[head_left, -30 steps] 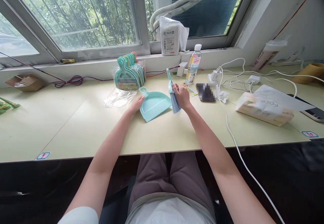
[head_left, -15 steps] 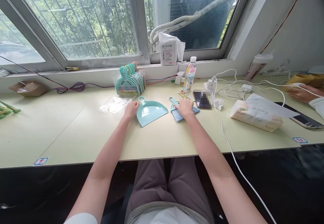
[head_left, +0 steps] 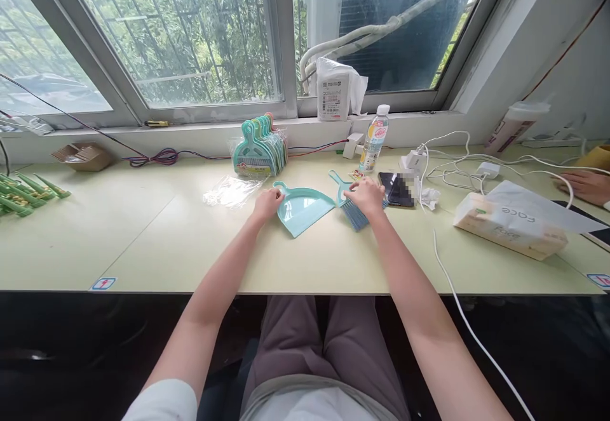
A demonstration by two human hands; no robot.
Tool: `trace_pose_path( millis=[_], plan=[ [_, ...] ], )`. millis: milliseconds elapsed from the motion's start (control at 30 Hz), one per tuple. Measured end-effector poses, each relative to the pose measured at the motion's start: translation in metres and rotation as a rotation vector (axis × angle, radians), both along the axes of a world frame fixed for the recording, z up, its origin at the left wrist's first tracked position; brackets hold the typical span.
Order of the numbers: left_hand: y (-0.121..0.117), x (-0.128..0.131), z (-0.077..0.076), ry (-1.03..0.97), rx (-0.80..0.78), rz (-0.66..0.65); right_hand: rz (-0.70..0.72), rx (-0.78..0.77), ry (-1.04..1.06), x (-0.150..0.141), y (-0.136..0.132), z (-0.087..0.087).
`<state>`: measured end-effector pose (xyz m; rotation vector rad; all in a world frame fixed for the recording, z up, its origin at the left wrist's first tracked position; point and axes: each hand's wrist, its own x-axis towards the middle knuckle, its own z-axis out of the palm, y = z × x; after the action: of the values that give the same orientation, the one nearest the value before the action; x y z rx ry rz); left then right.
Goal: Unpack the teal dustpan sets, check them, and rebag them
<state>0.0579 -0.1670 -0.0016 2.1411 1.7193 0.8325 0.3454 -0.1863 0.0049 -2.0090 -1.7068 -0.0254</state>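
Note:
A small mint-green dustpan [head_left: 305, 208] lies flat on the pale table [head_left: 143, 230]. My left hand [head_left: 267, 204] grips its left edge by the handle. Just to the right lies a little brush [head_left: 351, 208] with blue bristles and a teal handle. My right hand [head_left: 368, 195] rests on top of the brush with fingers curled over it. Behind the dustpan stands a stack of packaged dustpan sets [head_left: 260, 147] in several pastel colours. An empty clear wrapper [head_left: 231, 190] lies to the left of my left hand.
A phone [head_left: 398, 189], a drink bottle [head_left: 374, 139], chargers with white cables [head_left: 457, 160] and a tissue pack [head_left: 512, 227] crowd the right side. Another person's hand [head_left: 586, 186] rests at far right. Green items [head_left: 23, 192] and a cardboard box [head_left: 83, 155] sit at left.
My right hand has lowered the brush from upright beside the dustpan and laid it flat on the table. My left hand has stayed on the dustpan.

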Motion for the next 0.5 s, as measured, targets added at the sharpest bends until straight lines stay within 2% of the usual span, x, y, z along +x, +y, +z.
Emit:
trace_pose_path(
  millis=[100, 167, 233, 300, 400, 500],
  plan=[
    [-0.009, 0.012, 0.010, -0.117, -0.121, -0.315, 0.159, 0.065, 0.012, -0.020, -0.005, 0.002],
    [-0.014, 0.016, 0.018, -0.159, -0.031, -0.424, 0.266, 0.037, -0.002, -0.035, -0.011, 0.004],
    [-0.015, 0.016, 0.023, -0.096, 0.163, -0.387, 0.323, 0.021, -0.032, -0.046, -0.017, 0.006],
    [-0.014, 0.012, 0.021, 0.034, 0.270, -0.350, 0.334, 0.046, -0.077, -0.051, -0.022, 0.008],
    [-0.012, 0.010, 0.009, 0.189, 0.233, -0.405, 0.354, 0.065, -0.119, -0.050, -0.026, 0.013],
    [-0.012, 0.016, -0.004, 0.255, 0.235, -0.421, 0.427, 0.000, -0.132, -0.043, -0.027, 0.018]
  ],
)
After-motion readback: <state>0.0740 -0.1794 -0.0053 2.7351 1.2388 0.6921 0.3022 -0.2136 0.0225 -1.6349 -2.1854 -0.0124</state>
